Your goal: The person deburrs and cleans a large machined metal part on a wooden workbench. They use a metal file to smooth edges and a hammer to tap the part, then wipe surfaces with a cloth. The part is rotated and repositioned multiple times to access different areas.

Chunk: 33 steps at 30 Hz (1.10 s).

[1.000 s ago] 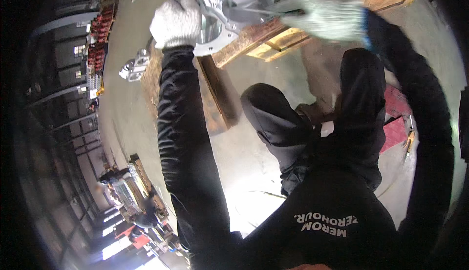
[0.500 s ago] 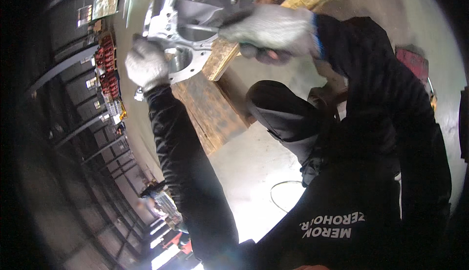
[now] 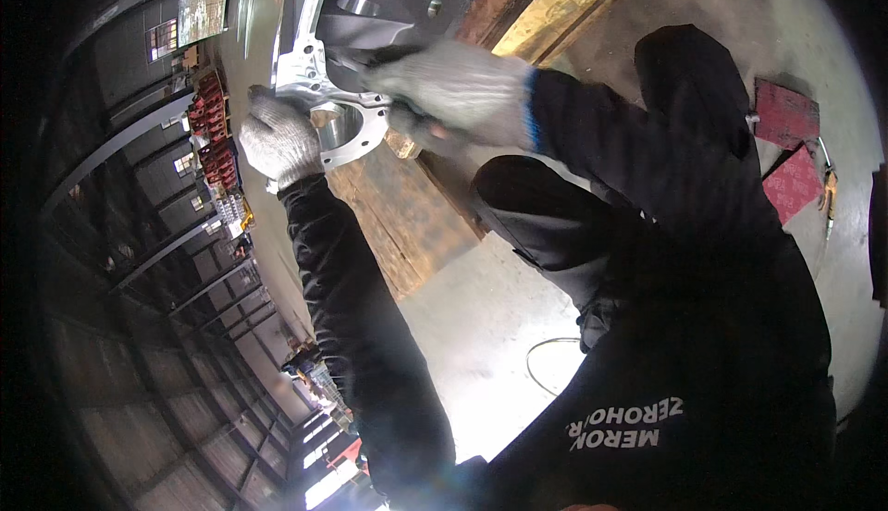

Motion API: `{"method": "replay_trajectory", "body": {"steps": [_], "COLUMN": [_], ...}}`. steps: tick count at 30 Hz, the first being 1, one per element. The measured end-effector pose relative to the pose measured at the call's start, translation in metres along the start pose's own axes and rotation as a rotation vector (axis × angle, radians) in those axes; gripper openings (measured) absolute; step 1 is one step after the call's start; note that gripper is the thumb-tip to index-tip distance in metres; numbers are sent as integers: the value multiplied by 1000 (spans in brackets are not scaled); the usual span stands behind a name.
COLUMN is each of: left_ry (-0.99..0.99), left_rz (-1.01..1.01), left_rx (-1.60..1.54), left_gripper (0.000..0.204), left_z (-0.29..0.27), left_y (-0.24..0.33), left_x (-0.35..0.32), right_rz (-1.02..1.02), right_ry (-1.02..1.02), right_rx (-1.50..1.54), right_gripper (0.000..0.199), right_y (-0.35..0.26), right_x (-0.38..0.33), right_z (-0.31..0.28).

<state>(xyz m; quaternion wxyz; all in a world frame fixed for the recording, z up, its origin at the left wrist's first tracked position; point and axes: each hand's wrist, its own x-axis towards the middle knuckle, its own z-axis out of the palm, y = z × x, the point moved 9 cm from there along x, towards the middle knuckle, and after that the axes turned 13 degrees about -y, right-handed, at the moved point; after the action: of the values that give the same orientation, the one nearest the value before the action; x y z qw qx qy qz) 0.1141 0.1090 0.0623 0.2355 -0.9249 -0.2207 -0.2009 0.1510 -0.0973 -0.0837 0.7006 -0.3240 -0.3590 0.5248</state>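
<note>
While casting lies at far end of block, left hand rests curled at casting's edge; right hand blurred; cannot tell either grip. Risk: right hand could catch casting edge if it slips.

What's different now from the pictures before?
The right hand in a whitish knitted glove moved left, closer to the round hole in the big silver metal casting. The left hand in a similar glove stayed at the casting's left edge.
</note>
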Motion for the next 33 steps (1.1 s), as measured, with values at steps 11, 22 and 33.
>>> {"method": "replay_trajectory", "body": {"steps": [11,22,33], "left_ry": [-247,-203,-247], "left_rz": [-184,-159,-146], "left_rx": [-274,-386,-206], "left_gripper": [56,58,64], "left_z": [0,-13,1], "left_y": [11,18,3], "left_x": [1,-6,-5], "right_rz": [-89,-16,-147], "right_ry": [22,99,75], "right_rx": [341,-257,-346], "right_gripper": [24,26,19], "right_y": [-18,-57,-52], "right_x": [9,-4,-13], "right_z": [-50,-45,-50]}}
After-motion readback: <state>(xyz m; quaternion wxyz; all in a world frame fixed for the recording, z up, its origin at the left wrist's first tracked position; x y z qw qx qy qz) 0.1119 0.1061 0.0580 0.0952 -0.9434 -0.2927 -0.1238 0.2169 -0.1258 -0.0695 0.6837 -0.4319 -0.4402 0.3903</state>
